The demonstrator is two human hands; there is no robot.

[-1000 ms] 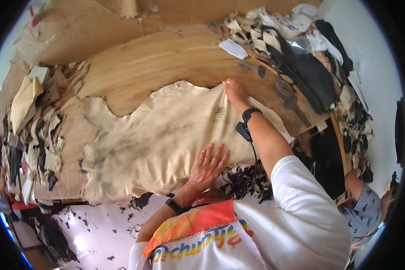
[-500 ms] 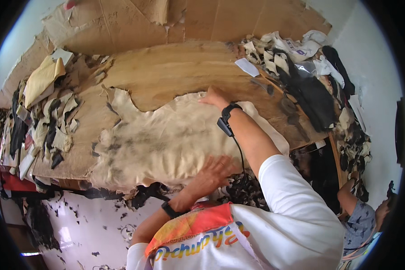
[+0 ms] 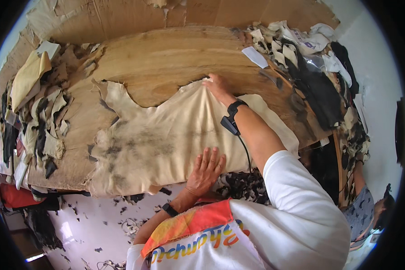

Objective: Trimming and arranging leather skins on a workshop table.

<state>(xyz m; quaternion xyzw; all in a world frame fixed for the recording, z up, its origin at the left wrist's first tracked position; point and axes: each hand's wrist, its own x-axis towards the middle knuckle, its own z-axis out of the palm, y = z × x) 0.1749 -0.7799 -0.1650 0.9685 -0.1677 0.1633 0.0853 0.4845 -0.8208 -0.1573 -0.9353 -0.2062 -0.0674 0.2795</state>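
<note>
A cream-coloured hide (image 3: 153,139) with grey-black smudges lies spread over a wooden worktable (image 3: 166,58). At its far edge, my right hand (image 3: 217,87) pinches the rim between thumb and fingers. The hide is drawn into a peak there, and creases run from that grip toward me. My left hand (image 3: 204,173) rests flat on the near part of the hide, fingers stretched and slightly apart. A black band with a dark device (image 3: 231,123) and a cable is on my right wrist; another dark band (image 3: 169,209) circles my left wrist.
Hide and leather scraps (image 3: 45,126) are heaped at the left, with a yellowish sheet (image 3: 29,81) on top. More scraps and a black piece (image 3: 317,99) lie right, beside a white card (image 3: 255,57). Dark offcuts litter the pale floor (image 3: 90,229). Another person (image 3: 362,209) is at lower right.
My right hand has pulled the hide's far edge away from me, raising a peak and taut creases. My left hand has shifted a little left and its fingers now point away from me.
</note>
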